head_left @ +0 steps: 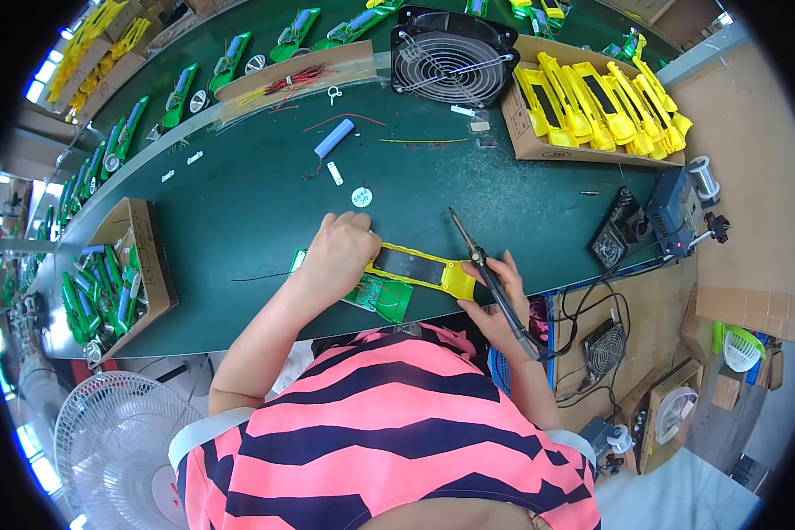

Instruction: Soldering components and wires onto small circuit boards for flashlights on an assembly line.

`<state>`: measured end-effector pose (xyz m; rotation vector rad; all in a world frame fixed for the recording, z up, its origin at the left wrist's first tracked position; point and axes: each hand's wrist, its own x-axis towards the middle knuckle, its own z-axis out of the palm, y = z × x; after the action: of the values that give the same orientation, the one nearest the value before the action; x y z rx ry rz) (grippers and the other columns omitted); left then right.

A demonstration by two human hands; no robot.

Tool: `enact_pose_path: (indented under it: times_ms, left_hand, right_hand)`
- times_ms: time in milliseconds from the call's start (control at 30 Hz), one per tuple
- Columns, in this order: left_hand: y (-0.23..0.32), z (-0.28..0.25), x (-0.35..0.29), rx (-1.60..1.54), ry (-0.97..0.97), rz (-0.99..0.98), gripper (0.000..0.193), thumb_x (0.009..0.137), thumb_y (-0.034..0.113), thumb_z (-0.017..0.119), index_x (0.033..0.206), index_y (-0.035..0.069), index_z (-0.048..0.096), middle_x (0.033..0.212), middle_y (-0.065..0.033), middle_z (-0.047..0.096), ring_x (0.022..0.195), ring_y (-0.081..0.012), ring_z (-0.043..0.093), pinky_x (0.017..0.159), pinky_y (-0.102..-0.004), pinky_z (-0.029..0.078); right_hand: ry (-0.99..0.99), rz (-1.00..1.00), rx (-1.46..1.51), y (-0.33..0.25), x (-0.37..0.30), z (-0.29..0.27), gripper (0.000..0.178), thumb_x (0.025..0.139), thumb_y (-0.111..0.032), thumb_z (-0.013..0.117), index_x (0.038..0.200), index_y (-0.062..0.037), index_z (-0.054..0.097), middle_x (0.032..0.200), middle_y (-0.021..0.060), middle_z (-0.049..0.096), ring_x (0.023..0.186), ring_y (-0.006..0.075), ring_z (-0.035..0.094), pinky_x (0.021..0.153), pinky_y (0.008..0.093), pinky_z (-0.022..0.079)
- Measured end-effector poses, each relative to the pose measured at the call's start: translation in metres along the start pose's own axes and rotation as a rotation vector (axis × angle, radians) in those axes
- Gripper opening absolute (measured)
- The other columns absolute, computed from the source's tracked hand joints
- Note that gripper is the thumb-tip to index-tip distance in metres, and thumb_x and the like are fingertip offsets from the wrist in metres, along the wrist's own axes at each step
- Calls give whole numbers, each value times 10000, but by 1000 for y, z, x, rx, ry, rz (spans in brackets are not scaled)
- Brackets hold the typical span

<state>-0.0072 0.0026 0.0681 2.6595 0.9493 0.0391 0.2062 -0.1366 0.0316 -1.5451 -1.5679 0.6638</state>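
A yellow plastic casing point(458, 281) with a dark rectangular panel set in it lies across the near middle of the table. My left hand point(337, 252) is closed at its left end, fingertips pinched and partly hidden. My right hand point(506, 305) grips a soldering iron point(495, 281), its tip pointing up and away to the left; thumb and fingers also touch the casing's right end. Partly under the casing and my left hand lies a green casing point(396, 306) with a circuit board and thin wires. A black wire point(261, 279) sticks out to the left.
Beyond my hands lie a blue battery cell point(334, 139), a round white sticker point(361, 197) and loose wires. Boxes hold yellow casings point(592, 102) at right and green assemblies point(102, 296) at left. A black fan point(453, 62) stands at the back, a soldering station point(676, 216) at right.
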Motion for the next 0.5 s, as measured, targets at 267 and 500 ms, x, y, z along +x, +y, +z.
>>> enact_pose_path:
  times_ms: [267,500]
  left_hand:
    - [-8,-35,1,-450,80,30,51,625,73,647,676,82,651,718,-44,513,748,-217,504,648,-329,380]
    - [48,-17,-31,92,73,242,183,649,81,571,825,44,607,823,-60,516,791,-216,498,705,-343,389]
  right_hand:
    - [44,-4,-10,-1,3,-2,531,650,-102,708,1084,-58,404,1013,31,624,977,250,567,1017,468,245]
    - [37,6,-7,-2,3,-2,539,649,-103,710,1091,-59,406,996,32,627,964,265,568,1019,440,257]
